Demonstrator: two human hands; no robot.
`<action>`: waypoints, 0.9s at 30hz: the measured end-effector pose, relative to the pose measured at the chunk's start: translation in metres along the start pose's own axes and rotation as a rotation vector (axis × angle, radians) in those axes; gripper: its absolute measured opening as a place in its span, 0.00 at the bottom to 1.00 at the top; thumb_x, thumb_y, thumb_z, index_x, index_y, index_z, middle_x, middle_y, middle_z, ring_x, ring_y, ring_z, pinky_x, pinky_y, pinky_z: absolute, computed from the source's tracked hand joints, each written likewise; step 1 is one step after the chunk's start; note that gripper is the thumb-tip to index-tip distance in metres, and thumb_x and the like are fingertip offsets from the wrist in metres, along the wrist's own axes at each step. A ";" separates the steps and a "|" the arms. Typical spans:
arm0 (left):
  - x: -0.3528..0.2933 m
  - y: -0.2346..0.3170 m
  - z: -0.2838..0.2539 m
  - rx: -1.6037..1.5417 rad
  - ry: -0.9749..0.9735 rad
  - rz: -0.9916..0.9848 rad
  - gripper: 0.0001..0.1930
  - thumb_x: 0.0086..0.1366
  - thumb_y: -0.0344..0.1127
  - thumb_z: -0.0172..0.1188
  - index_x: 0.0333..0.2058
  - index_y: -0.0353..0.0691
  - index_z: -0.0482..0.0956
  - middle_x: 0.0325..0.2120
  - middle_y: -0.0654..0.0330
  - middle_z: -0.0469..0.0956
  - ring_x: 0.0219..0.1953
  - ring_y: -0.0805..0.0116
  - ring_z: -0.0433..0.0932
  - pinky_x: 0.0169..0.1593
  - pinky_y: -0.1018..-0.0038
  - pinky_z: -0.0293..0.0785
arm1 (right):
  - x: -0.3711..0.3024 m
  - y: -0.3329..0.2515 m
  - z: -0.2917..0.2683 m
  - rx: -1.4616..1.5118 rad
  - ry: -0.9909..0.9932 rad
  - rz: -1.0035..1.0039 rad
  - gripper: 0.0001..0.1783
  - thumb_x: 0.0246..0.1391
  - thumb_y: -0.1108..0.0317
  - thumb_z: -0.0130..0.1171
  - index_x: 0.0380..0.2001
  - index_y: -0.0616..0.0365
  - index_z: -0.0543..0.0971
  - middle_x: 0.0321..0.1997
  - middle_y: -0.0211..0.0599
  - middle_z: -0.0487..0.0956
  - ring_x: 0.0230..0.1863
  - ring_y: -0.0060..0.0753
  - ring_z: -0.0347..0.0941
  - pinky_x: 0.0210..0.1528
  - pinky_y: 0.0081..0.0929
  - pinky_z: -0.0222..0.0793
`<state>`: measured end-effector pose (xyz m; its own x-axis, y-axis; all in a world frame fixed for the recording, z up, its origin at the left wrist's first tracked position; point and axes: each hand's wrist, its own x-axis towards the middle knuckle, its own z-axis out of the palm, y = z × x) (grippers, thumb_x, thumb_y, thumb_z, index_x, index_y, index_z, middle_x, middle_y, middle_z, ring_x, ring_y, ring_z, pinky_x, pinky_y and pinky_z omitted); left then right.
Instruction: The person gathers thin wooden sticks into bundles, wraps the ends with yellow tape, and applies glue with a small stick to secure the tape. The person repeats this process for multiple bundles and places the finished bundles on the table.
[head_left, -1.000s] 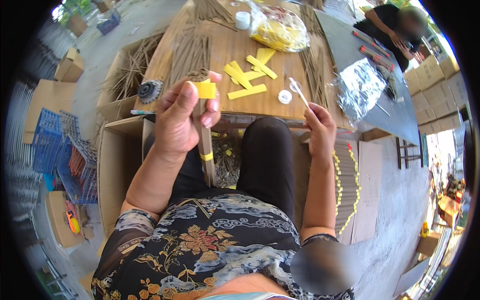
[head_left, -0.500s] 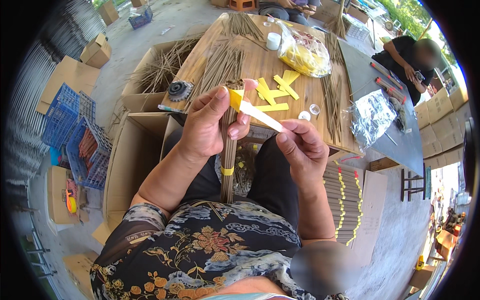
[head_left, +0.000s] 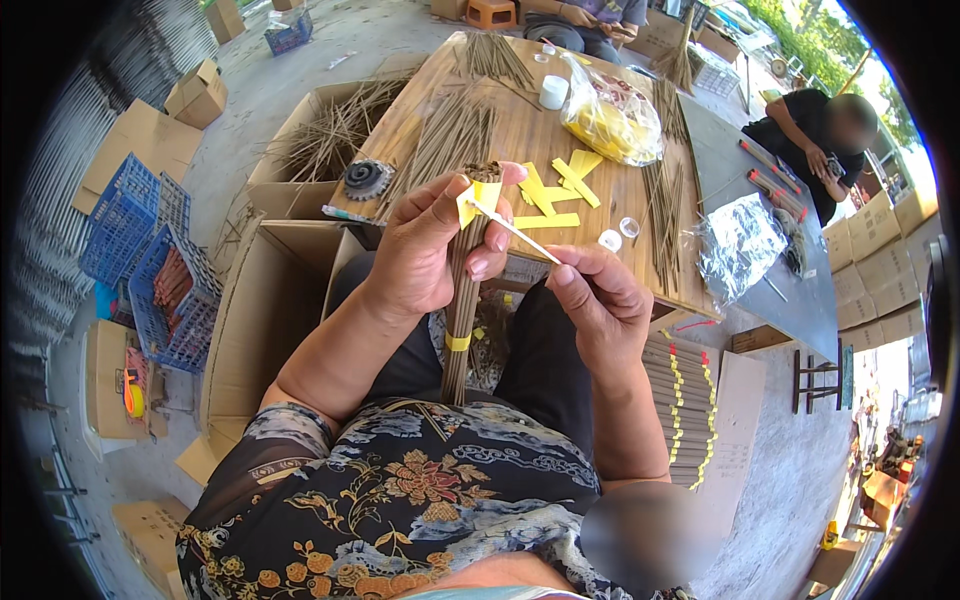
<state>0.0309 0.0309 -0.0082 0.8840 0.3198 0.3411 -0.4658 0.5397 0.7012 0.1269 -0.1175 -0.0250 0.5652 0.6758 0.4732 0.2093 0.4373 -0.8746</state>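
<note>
My left hand [head_left: 425, 235] is closed round the upper part of a bundle of brown incense sticks [head_left: 462, 300], held upright above my lap. A yellow paper band [head_left: 457, 342] circles the bundle lower down. Near its top, a yellow paper strip [head_left: 484, 192] lies against the sticks under my left thumb and fingers. From there a narrow white length runs to my right hand [head_left: 605, 295]; it looks like the strip's pale side seen nearly edge-on. My right thumb and fingertips pinch its far end. More yellow strips [head_left: 550, 221] lie loose on the wooden table.
On the table [head_left: 545, 120] are loose sticks [head_left: 455, 130], a plastic bag [head_left: 612, 120], a white jar [head_left: 553, 92] and a dark gear-like disc [head_left: 364, 180]. Cardboard boxes [head_left: 270, 310] and blue crates [head_left: 180, 300] stand left. Banded bundles [head_left: 680, 410] lie right. Two people sit beyond.
The strip's white length has turned from broad to a thin line, and more yellow now shows at the bundle's top. Both hands keep nearly the same places.
</note>
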 end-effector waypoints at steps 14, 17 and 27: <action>-0.002 0.001 -0.011 -0.202 -0.145 -0.001 0.16 0.63 0.37 0.48 0.46 0.35 0.70 0.35 0.51 0.72 0.25 0.72 0.70 0.24 0.79 0.66 | 0.000 -0.009 0.003 0.103 -0.001 0.201 0.09 0.51 0.70 0.56 0.34 0.64 0.77 0.20 0.27 0.73 0.21 0.13 0.64 0.22 0.09 0.57; -0.001 0.004 -0.009 -0.173 -0.161 -0.007 0.18 0.64 0.38 0.48 0.47 0.31 0.68 0.30 0.53 0.72 0.24 0.73 0.69 0.24 0.80 0.66 | -0.001 -0.010 -0.001 0.103 -0.036 0.201 0.09 0.52 0.70 0.56 0.35 0.64 0.76 0.23 0.24 0.72 0.24 0.11 0.63 0.25 0.08 0.57; -0.003 0.003 -0.008 -0.093 -0.188 -0.026 0.20 0.65 0.41 0.45 0.49 0.31 0.66 0.26 0.52 0.72 0.21 0.75 0.65 0.24 0.81 0.65 | 0.002 -0.010 -0.002 0.095 -0.032 0.159 0.09 0.53 0.70 0.55 0.35 0.64 0.76 0.25 0.23 0.72 0.25 0.11 0.63 0.27 0.09 0.59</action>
<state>0.0264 0.0377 -0.0116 0.8836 0.1589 0.4404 -0.4368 0.6185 0.6532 0.1276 -0.1220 -0.0154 0.5590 0.7589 0.3340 0.0424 0.3761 -0.9256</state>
